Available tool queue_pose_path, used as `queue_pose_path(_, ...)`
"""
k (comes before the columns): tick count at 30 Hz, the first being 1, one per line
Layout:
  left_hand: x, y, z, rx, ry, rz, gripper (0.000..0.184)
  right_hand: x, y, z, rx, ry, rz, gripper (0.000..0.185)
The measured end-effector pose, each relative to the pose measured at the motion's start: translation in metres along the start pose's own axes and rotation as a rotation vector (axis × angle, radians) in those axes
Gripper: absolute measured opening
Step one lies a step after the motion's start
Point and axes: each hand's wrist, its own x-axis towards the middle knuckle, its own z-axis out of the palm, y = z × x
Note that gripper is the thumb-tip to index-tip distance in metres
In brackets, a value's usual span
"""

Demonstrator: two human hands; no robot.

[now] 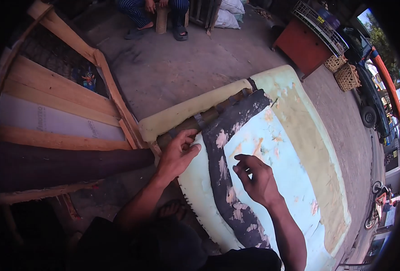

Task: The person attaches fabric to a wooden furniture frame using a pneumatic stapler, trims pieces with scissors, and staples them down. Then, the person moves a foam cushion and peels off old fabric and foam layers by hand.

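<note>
A large foam cushion (299,122), pale green and worn, lies in front of me. Across it runs a dark fabric strip (218,167) with torn light patches, beside a light blue foam area (272,153). My left hand (179,153) is at the cushion's left part, by the dark strip's upper end, its fingers curled and thumb apart; whether it pinches anything is too small to tell. Over the blue foam, just right of the strip, my right hand (254,176) is held with bent fingers and a gap between thumb and fingers, nothing visible in it.
A wooden frame (64,90) with dark padding (73,167) stands at the left. At the top, a person (157,11) sits on the far side. A red cabinet (299,47), woven baskets (347,77), a vehicle (367,90) and a motorcycle (376,205) are at the right.
</note>
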Motion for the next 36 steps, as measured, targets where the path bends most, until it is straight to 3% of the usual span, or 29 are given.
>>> queue_pose_path(4,-0.007,0.033,0.017,-0.304,-0.258,-0.026,0.039,0.030,-0.020,0.022,-0.025,0.171,-0.138,0.026)
queue_pose_path(14,-0.020,0.053,0.063,-0.162,-0.216,0.118,0.031,-0.005,-0.001,0.000,0.042,0.281,0.030,0.023)
queue_pose_path(17,-0.022,0.058,0.068,-0.018,-0.236,0.254,0.029,-0.014,-0.001,0.001,0.031,0.329,-0.016,0.020)
queue_pose_path(25,-0.026,0.059,0.078,0.041,-0.152,0.235,0.021,-0.020,0.006,0.002,0.073,0.340,-0.048,0.018)
queue_pose_path(27,-0.027,0.057,0.079,0.045,-0.126,0.247,0.020,-0.022,0.010,0.004,0.173,0.315,0.047,0.019)
queue_pose_path(31,-0.028,0.058,0.081,0.072,-0.090,0.311,0.019,-0.021,0.005,0.001,0.104,0.358,0.041,0.020)
queue_pose_path(34,-0.023,0.061,0.070,0.018,-0.031,0.312,0.017,-0.015,0.027,-0.006,0.038,0.569,0.070,0.017)
queue_pose_path(36,-0.023,0.060,0.067,0.016,0.015,0.299,0.016,-0.018,0.046,-0.008,0.141,0.528,0.242,0.016)
